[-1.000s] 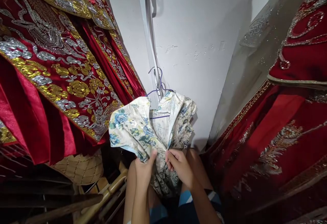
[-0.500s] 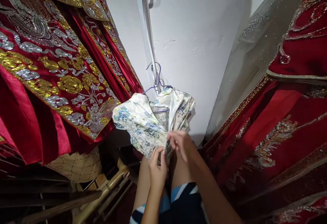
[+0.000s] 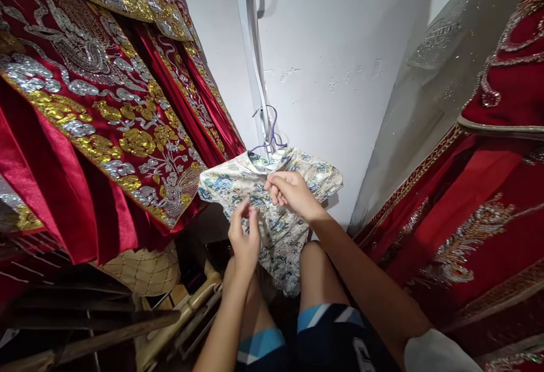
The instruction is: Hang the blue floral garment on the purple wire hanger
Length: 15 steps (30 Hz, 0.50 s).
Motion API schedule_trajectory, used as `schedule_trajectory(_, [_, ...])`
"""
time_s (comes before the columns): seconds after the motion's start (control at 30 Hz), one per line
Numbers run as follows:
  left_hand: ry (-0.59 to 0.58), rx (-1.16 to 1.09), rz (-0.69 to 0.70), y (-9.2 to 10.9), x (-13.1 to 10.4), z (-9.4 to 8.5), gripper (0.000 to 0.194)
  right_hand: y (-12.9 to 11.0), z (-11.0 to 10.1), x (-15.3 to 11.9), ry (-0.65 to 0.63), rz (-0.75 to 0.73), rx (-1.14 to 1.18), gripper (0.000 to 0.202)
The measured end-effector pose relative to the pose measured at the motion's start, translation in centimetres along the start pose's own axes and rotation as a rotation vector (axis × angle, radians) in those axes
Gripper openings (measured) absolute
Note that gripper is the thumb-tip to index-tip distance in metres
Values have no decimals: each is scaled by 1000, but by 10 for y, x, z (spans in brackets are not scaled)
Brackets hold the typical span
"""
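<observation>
right hand (image 3: 289, 189) and left hand (image 3: 245, 235) have both moved up the frame, and the floral top's (image 3: 284, 242) neck gap has narrowed

top's hanging mid-frame on a purple hanger (image 3: 275, 120). right thumb and forefinger are pressed together just under the collar (image 3: 278, 160), can't tell on what. left hand's lower and further left, thumb and fingers loosely spread in front of the fabric. red sequined garment (image 3: 138, 142) in the upper left.
</observation>
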<state>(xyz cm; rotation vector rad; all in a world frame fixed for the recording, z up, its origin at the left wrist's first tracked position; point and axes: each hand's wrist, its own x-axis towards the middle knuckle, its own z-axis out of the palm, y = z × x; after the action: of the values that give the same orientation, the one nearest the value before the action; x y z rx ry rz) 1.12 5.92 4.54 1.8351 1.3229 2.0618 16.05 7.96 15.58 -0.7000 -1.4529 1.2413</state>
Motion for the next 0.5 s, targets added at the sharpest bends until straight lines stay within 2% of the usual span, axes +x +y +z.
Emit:
schedule_trajectory(0.03, [-21,-5,51,14,24,1,33,-2,-1,-1,1,7,-28,29])
schedule_trajectory(0.1, [-137,32,137,37,65,5,28,-5,-5,0,-4,-5,-82,29])
schedule_trajectory(0.13, [-222,59,187,46,81,7,24,-5,-7,1,-1,-26,-114,29])
schedule_trajectory(0.2, [-321,139,296,56,102,8,22,1,-10,4,48,-78,-213,30])
schedule_trajectory(0.27, [-349,225,385,57,108,8,21,12,-11,6,137,-102,-344,32])
schedule_trajectory(0.33, [-313,291,420,53,106,6,18,26,-8,8,207,-101,-445,33])
schedule_trajectory(0.4, [-246,316,405,48,99,4,16,38,-3,10,202,-91,-459,35])
schedule_trajectory(0.5, [-177,297,386,47,93,5,18,48,0,13,130,-69,-363,35])
